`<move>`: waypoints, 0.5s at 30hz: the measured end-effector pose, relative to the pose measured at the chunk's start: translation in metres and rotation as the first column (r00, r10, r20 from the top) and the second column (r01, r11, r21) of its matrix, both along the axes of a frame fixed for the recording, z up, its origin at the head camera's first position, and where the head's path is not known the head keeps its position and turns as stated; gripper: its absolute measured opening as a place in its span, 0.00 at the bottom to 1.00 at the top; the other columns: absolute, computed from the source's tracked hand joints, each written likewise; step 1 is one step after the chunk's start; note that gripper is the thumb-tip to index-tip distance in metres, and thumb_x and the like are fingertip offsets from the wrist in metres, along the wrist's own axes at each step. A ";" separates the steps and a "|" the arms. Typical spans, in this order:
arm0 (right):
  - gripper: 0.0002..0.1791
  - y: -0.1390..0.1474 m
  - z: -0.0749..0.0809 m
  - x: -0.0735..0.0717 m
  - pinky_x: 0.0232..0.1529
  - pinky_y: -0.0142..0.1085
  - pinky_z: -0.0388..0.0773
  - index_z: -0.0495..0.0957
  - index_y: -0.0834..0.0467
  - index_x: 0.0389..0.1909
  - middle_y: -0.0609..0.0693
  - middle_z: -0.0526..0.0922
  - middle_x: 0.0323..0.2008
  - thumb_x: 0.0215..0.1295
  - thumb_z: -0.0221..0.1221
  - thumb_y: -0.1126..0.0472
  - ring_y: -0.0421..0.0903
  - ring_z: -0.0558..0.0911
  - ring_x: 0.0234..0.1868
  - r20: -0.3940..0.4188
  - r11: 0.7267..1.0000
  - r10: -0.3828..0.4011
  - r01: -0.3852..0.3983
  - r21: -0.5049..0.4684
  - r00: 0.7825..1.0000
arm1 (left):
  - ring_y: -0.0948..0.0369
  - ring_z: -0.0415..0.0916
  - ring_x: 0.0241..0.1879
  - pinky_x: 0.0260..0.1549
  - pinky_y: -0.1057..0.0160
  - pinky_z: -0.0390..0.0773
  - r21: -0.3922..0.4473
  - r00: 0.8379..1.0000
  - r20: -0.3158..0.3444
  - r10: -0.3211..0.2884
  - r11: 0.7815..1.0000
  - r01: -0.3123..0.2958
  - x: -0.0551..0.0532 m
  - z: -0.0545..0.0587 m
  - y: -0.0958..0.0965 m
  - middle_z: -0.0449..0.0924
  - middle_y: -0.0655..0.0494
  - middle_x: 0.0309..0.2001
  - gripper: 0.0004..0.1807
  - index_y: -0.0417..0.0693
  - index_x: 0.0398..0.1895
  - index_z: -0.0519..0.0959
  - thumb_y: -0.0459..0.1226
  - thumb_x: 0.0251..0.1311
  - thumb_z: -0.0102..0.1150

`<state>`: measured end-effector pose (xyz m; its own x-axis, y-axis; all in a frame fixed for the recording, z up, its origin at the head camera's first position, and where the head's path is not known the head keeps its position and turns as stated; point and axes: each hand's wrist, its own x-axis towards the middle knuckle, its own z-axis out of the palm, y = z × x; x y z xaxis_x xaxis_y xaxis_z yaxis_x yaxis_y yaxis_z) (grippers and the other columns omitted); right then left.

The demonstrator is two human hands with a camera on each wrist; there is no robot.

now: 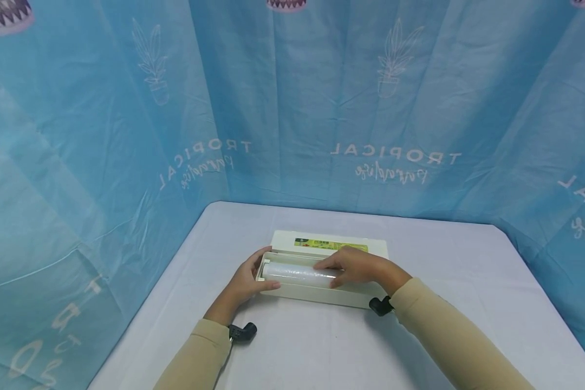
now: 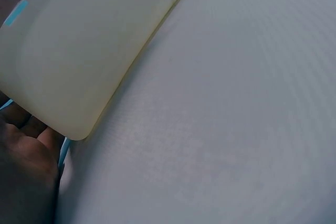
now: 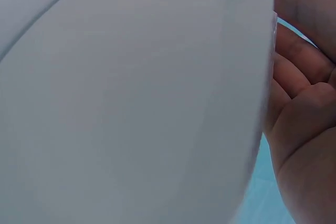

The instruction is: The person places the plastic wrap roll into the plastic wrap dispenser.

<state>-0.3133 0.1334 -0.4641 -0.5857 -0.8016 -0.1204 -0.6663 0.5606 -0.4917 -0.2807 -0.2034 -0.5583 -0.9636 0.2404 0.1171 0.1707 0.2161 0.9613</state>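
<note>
A long cream box rests on the table with its lid folded back, a yellow-green label on the lid's inside. In it lies a roll of plastic wrap, clear and shiny. My left hand grips the box's left end, thumb over the near rim and fingers around the end. From above, my right hand reaches into the box and holds the roll near its right part, thumb on the near side, fingers on the far side. That hand hides the roll's right end. The box wall fills most of the right wrist view.
A white cloth covers the table. Blue printed curtains hang close behind it and along both sides. Black wrist cameras stick out near the box's front.
</note>
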 end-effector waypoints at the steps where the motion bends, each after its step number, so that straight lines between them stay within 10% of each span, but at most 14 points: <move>1: 0.35 0.000 0.000 0.000 0.62 0.38 0.78 0.79 0.48 0.71 0.40 0.79 0.66 0.62 0.76 0.58 0.32 0.77 0.62 -0.004 1.000 -0.002 0.002 -0.002 1.000 | 0.50 0.73 0.66 0.64 0.51 0.76 0.000 1.000 -0.001 0.001 1.000 -0.001 0.000 0.000 0.000 0.69 0.52 0.73 0.60 0.52 0.82 0.61 0.39 0.45 0.87; 15: 0.31 0.011 -0.001 0.003 0.63 0.40 0.78 0.80 0.52 0.70 0.42 0.79 0.66 0.66 0.74 0.59 0.36 0.77 0.64 0.004 0.998 -0.029 0.029 -0.058 1.000 | 0.49 0.73 0.66 0.64 0.51 0.76 0.010 1.000 0.004 0.002 1.000 -0.002 0.000 0.000 0.000 0.69 0.50 0.73 0.59 0.51 0.82 0.61 0.38 0.47 0.87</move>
<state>-0.3105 0.1444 -0.4654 -0.6084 -0.7899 -0.0766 -0.6484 0.5504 -0.5260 -0.2810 -0.2029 -0.5584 -0.9644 0.2378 0.1159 0.1668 0.2068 0.9641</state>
